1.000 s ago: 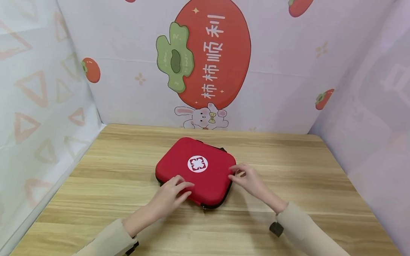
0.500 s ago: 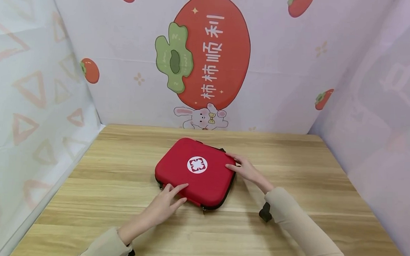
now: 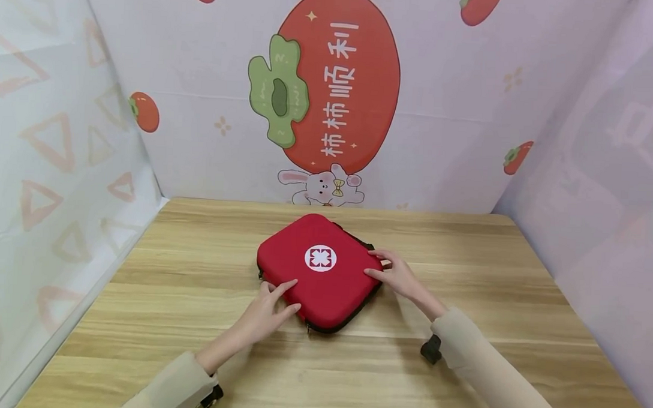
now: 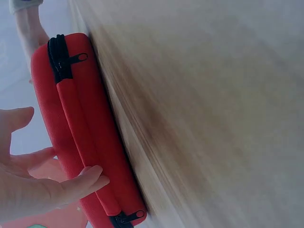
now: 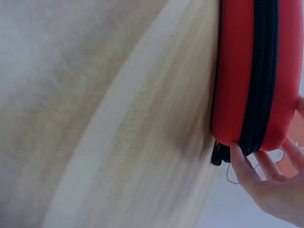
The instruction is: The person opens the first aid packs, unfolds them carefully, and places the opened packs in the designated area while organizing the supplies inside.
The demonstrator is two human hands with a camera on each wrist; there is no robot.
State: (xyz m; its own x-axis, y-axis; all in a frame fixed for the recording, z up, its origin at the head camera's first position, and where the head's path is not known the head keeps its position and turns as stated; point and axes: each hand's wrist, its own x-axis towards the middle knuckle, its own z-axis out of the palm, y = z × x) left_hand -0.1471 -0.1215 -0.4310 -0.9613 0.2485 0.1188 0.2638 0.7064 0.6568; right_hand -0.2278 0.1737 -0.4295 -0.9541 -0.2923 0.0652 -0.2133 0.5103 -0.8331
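Note:
A red zippered first-aid case (image 3: pixel 318 294) with a white round emblem lies closed on the wooden table, turned at an angle. At its near left side is my left hand (image 3: pixel 260 316), fingers extended. In the left wrist view, fingertips of the left hand (image 4: pixel 33 185) touch the lid and the red strip between two black zipper pulls, thumb apart. My right hand (image 3: pixel 402 278) holds the right corner, with thumb and a finger over the lid. The right wrist view shows fingers of the right hand (image 5: pixel 270 185) bent around the corner beside the black zipper.
The wooden table (image 3: pixel 491 282) reaches back to a white wall cloth (image 3: pixel 447 154) printed with persimmons and a rabbit. Patterned cloth also hangs at the left and right sides. A thin loop of cord (image 5: pixel 229 176) shows near the case's corner in the right wrist view.
The case has turned clockwise and shifted slightly right. My right hand went farther back, then came slightly nearer with the corner; my left hand stays along the near left side.

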